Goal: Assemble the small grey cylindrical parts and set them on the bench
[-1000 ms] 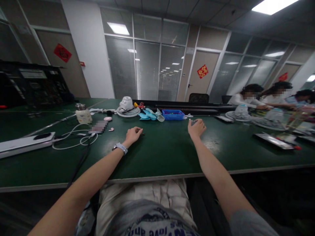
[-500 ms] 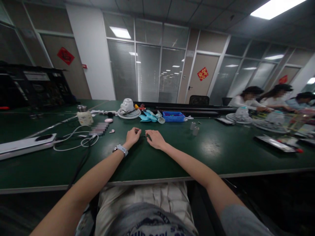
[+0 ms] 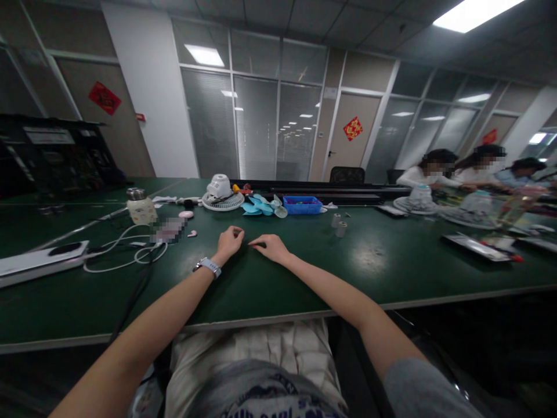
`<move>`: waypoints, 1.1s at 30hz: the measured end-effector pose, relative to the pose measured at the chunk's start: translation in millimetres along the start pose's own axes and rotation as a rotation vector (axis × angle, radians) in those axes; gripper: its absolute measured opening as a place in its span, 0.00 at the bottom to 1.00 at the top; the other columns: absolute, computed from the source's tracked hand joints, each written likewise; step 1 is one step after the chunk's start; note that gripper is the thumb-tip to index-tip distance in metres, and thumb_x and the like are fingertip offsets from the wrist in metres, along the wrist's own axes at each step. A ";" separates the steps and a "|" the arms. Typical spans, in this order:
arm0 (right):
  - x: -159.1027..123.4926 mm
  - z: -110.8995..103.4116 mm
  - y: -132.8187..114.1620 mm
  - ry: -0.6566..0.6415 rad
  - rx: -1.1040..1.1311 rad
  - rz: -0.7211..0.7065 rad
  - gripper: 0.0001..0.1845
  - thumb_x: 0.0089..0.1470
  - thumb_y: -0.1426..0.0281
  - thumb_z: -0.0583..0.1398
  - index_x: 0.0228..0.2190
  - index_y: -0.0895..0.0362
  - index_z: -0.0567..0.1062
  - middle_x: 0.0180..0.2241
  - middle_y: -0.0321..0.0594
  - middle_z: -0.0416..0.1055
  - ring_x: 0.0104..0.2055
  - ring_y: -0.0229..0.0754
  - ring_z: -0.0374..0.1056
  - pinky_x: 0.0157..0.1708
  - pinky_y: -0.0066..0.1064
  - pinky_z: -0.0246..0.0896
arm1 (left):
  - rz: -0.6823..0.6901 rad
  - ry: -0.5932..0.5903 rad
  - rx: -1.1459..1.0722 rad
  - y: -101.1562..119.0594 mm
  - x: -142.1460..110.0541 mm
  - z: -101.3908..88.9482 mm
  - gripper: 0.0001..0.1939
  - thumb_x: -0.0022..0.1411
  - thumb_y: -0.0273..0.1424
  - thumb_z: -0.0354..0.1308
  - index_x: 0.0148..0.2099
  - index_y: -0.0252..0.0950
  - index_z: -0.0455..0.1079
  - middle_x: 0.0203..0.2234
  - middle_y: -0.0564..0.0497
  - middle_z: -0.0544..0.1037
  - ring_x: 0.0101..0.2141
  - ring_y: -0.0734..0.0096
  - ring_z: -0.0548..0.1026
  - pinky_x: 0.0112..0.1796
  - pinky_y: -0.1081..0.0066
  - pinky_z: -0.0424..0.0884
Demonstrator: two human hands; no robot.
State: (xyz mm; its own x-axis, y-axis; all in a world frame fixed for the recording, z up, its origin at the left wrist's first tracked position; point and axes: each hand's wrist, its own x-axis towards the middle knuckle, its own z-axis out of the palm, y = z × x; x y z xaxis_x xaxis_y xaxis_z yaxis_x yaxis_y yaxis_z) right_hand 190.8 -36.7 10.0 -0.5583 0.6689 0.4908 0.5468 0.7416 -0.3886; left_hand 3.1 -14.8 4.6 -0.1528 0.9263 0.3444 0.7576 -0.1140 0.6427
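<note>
Over the green table (image 3: 300, 290), my left hand (image 3: 230, 242) is closed in a pinch, thumb against the curled fingers; whatever sits between the tips is too small to make out. A short distance to its right, my right hand (image 3: 272, 249) points left with thumb and fingertips pressed together low by the tabletop. Anything in that pinch is hidden as well. Beyond both hands lie light-blue fan blades (image 3: 260, 205), a blue tray (image 3: 303, 205) of small parts, and a white fan body (image 3: 221, 194) with its grille. Two small metal cylinders (image 3: 338, 225) stand to the right.
To the left are a bottle (image 3: 141, 206), a pink case (image 3: 186, 214), an earbud (image 3: 192, 234), a white cable (image 3: 130, 268) and a long white box (image 3: 43, 261). Black rails (image 3: 331, 194) run behind. Co-workers (image 3: 435, 168) sit at the far right near other fan parts.
My right hand's fingers have drawn together into a pinch where a small dark thing lay on the table. My left hand stays pinched. The view has shifted slightly.
</note>
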 end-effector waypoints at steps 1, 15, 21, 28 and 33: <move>-0.9 -5.7 2.6 0.022 0.001 0.005 0.14 0.55 0.74 0.60 0.40 0.48 0.80 0.42 0.35 0.77 0.45 0.43 0.73 0.48 0.36 0.64 | -0.001 -0.002 -0.004 0.4 -0.2 -0.5 0.15 0.63 0.38 0.52 0.46 0.35 0.71 0.39 0.43 0.80 0.39 0.62 0.77 0.39 0.69 0.69; -88.4 -184.2 123.7 0.765 -0.475 0.719 0.18 0.53 0.77 0.57 0.45 0.56 0.76 0.37 0.44 0.78 0.41 0.46 0.72 0.47 0.36 0.61 | 0.004 -0.034 -0.022 -0.7 -0.5 0.2 0.15 0.62 0.37 0.54 0.47 0.36 0.72 0.40 0.44 0.79 0.40 0.63 0.77 0.40 0.69 0.70; -91.8 -178.4 133.9 0.688 -0.484 0.783 0.18 0.51 0.78 0.59 0.43 0.56 0.78 0.35 0.44 0.78 0.41 0.47 0.73 0.45 0.36 0.62 | 0.004 -0.053 -0.024 -1.2 0.4 -0.1 0.15 0.61 0.36 0.54 0.48 0.35 0.71 0.40 0.44 0.79 0.40 0.63 0.76 0.40 0.69 0.69; -93.6 -172.5 140.9 0.634 -0.510 0.838 0.16 0.52 0.77 0.59 0.42 0.54 0.78 0.36 0.43 0.79 0.41 0.46 0.72 0.43 0.34 0.63 | 0.018 -0.050 -0.013 -1.1 0.2 0.7 0.16 0.61 0.37 0.53 0.47 0.35 0.72 0.40 0.44 0.79 0.39 0.63 0.76 0.39 0.69 0.68; -94.0 -171.7 140.1 0.628 -0.520 0.892 0.12 0.53 0.73 0.61 0.40 0.52 0.79 0.37 0.41 0.79 0.42 0.47 0.73 0.43 0.36 0.64 | 0.041 -0.071 0.027 2.9 -0.5 -2.0 0.20 0.64 0.43 0.47 0.37 0.37 0.76 0.32 0.46 0.80 0.35 0.63 0.76 0.36 0.71 0.67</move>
State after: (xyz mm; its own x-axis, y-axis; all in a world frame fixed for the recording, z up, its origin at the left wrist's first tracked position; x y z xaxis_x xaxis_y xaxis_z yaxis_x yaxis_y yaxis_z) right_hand 427.0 -4.5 43.3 0.4645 0.6864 0.5595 0.8519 -0.1739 -0.4939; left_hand 4.1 -16.3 7.7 -0.0771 0.9442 0.3201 0.7790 -0.1433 0.6104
